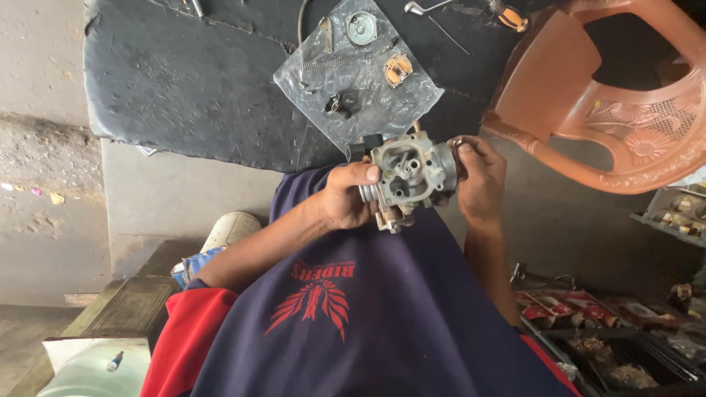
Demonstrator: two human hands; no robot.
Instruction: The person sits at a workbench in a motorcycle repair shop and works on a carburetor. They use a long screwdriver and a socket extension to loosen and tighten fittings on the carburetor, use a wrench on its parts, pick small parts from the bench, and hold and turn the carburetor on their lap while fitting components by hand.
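Carburetor [409, 175], grey metal, sits gripped between both hands: left hand [346, 197] clasps one side, right hand [481, 180] the other, just below the plastic sheet [358, 70] of small parts.

Both hands are taken up: the left hand [346, 197] and right hand [479, 176] clasp the carburettor body [409, 175] from either side, leaving no gap between them. Just beyond lies a clear plastic sheet [412, 99] strewn with small parts (springs, a round cap, a float). The orange plastic chair [625, 103] crowds the right. The dark mat [191, 81] to the left lies bare.
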